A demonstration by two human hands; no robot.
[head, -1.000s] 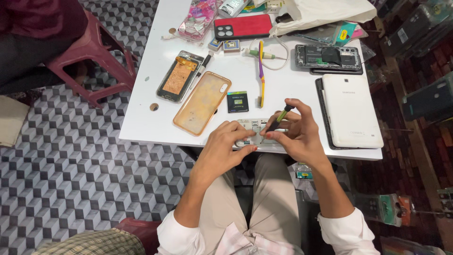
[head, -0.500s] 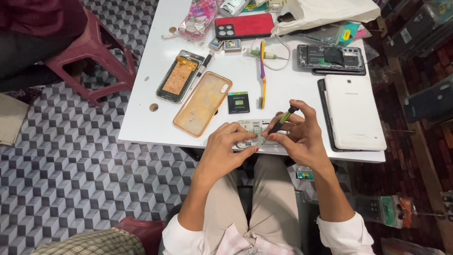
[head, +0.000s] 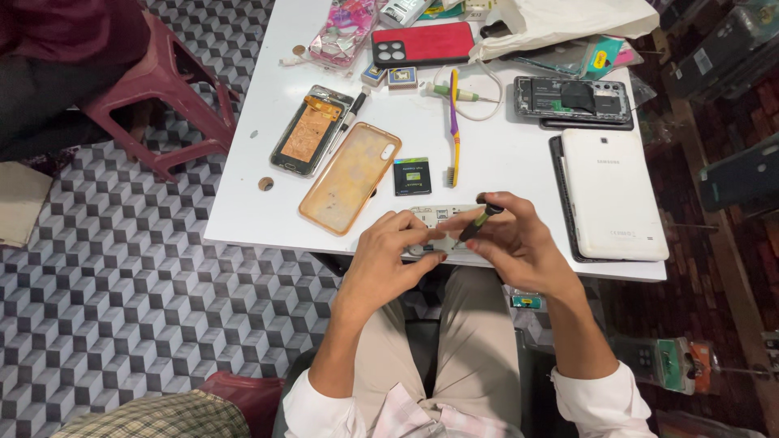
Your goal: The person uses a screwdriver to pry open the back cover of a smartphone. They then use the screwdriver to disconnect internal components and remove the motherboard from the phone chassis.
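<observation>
Silver phone frame (head: 434,221) pinned at tabletop (head: 503,166) edge by left hand (head: 396,253); long axis crosswise. Screwdriver (head: 479,222) pinched in right hand (head: 519,243), tip angled down-left onto frame.

A white table (head: 260,162) and red stool (head: 174,89) stand on cube-patterned floor (head: 122,308).

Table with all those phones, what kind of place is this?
Probably a phone repair bench. An opened phone lies with its insides showing, another stripped device sits near a white tablet, and the right hand holds a small screwdriver over the phone part steadied by the left hand.
</observation>
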